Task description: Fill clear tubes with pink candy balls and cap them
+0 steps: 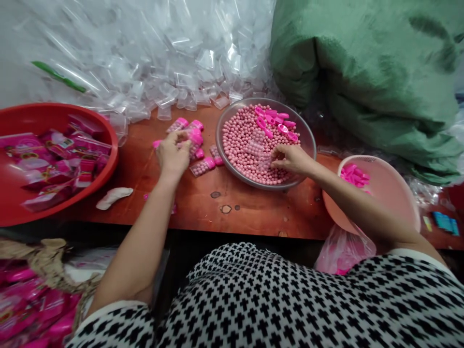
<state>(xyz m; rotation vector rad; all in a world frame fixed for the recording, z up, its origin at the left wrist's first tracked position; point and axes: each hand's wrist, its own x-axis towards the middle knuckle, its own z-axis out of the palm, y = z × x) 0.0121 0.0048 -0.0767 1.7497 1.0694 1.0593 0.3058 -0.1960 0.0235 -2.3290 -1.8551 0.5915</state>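
My left hand (174, 153) is curled over a small clear tube with a pink cap (192, 136), among several filled pink-capped tubes (203, 166) lying on the wooden table (203, 208). My right hand (292, 158) rests inside a clear round bowl (308, 140) full of small pink balls (242, 145), its fingers pinched on a clear tube (263, 162) pushed into the balls. Loose pink caps (275, 122) lie at the bowl's far side.
A red basin (108, 169) of pink packets sits at the left. A pink basin (391, 193) with pink caps stands at the right. A heap of empty clear tubes (163, 87) fills the back, a green sack (362, 72) the back right. A white scrap (114, 196) lies near the front edge.
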